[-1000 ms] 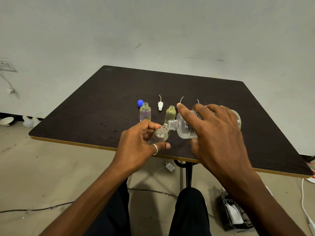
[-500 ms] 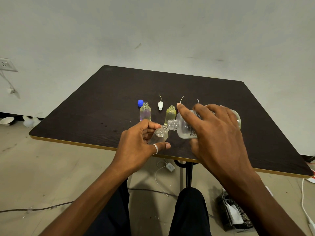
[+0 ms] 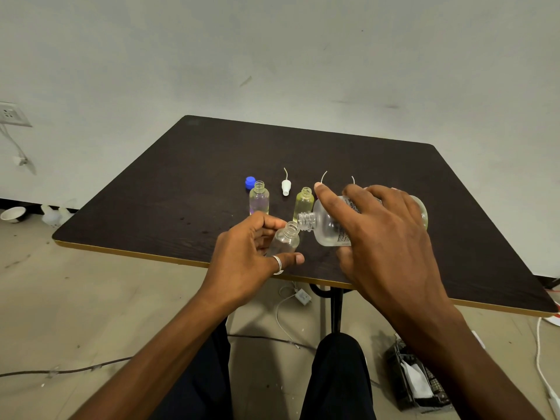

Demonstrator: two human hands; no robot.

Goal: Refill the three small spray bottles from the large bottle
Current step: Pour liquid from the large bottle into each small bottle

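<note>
My left hand grips a small clear bottle, tilted with its open neck toward the right. My right hand holds the large clear bottle on its side, its open mouth touching the small bottle's neck. Two more small bottles stand uncapped on the dark table: a purplish one and a yellowish one. A white spray head with its tube lies behind them; the tubes of two others show past my right hand. A blue cap sits at the left.
The table's near edge runs just under my hands. On the floor lie cables, a white adapter, a black crate at the right and a bowl at the far left. A wall socket is on the left wall.
</note>
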